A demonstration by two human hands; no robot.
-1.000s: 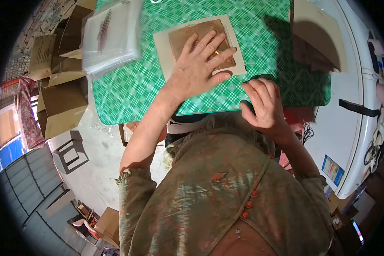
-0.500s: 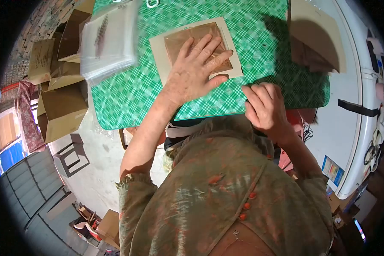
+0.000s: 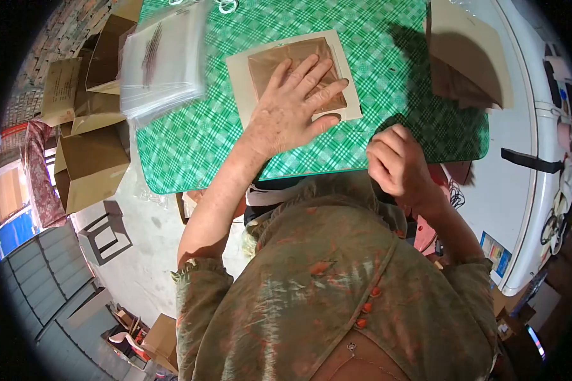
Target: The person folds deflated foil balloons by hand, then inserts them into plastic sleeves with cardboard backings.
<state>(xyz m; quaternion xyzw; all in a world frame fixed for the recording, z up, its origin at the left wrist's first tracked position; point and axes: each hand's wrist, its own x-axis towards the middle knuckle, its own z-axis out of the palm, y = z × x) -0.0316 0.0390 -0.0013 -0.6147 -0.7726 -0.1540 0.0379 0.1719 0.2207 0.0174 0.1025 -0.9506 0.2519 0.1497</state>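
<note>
My left hand (image 3: 293, 106) lies flat with spread fingers on a brown square sheet (image 3: 279, 58) that rests on a cream card (image 3: 238, 79). Both lie on the green checked table (image 3: 190, 140). My right hand (image 3: 395, 164) is curled at the table's near edge, fingers closed; I cannot see anything in it.
A stack of clear plastic bags (image 3: 162, 60) sits on the table's left corner. A pile of brown and cream sheets (image 3: 467, 57) lies at the far right. Open cardboard boxes (image 3: 86, 162) stand on the floor to the left. A white appliance (image 3: 527, 184) is at right.
My right hand has drawn back toward me from the table top to its near edge and curled its fingers in. My left hand stays pressed on the brown sheet.
</note>
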